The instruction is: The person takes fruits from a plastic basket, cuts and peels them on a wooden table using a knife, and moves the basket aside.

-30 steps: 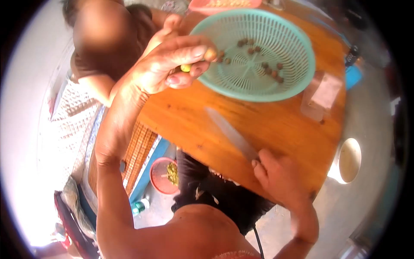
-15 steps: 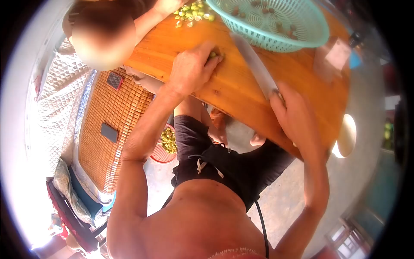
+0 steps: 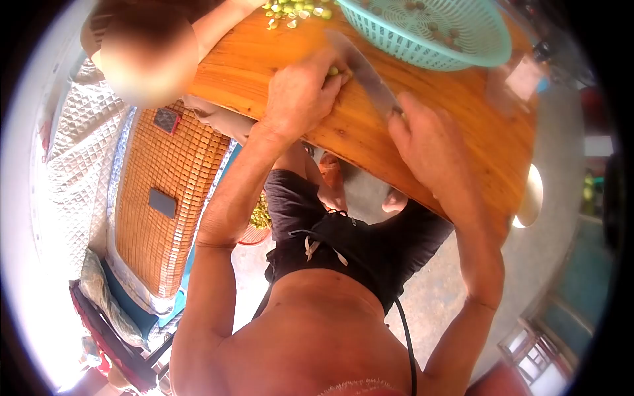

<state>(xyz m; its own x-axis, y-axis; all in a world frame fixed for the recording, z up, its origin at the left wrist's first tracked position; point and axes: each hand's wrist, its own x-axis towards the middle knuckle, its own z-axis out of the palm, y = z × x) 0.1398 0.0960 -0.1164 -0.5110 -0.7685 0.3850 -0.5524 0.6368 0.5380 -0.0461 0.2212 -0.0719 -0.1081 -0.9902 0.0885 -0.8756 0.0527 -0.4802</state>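
**Pinches a small green fruit just beside a knife blade**

Pinches a small green fruit [image 3: 333,70] between the thumb and curled fingers of the left hand [image 3: 302,98], at the upper middle of the frame, against the wooden surface [image 3: 244,59] or just above it. Probably holds it so low for steadiness, with the wood as backing. Leaves only a little of the fruit showing past the thumb; cannot tell how far the fingers wrap round its hidden side.

Closes the right hand [image 3: 432,135] round the handle of a knife [image 3: 370,80], right of the middle, with the blade slanting to the upper left. Likely angles it this way to bring the edge near the fruit without crossing the wrists. Cannot tell whether metal and fruit touch, given the blur.

Toward the top edge, left of the knife tip, a loose heap of green pieces [image 3: 294,10], near a co-worker's arm [image 3: 228,23]; perhaps placed there to suit both people's reach. At the upper right, a pale green basket [image 3: 396,43] with a few brown round things [image 3: 432,26] inside, seemingly set aside from the blade's path. Left of centre, lower than the surface, a partly hidden reddish basket [image 3: 253,243], apparently out of the way of the elbows.
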